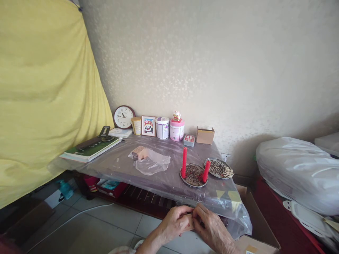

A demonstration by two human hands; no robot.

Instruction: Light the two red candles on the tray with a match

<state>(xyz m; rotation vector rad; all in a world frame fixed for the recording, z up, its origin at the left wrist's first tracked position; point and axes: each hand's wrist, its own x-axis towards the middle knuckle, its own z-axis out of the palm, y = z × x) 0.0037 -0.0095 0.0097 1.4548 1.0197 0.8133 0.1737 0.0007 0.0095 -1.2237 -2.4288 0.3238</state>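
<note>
Just in front of the table's near edge, my left hand (173,222) is closed around a small tan matchbox (189,223). The fingers of my right hand (212,225) are closed at the box's right end; whether they also pinch a match is hidden. Beyond my hands, two red candles, a taller one (184,163) and a shorter one (206,171), stand upright and unlit on a round metal tray (194,185) with dark residue. Behind it to the right, a second round tray (215,164) bears several matchsticks (227,172).
Plastic sheeting covers the low table (111,165). On it lie a clear bag (152,164) with a small packet, and a green book (92,148). A clock (124,117), tubs and a carton (205,135) line the wall. An open cardboard box (261,222) stands right.
</note>
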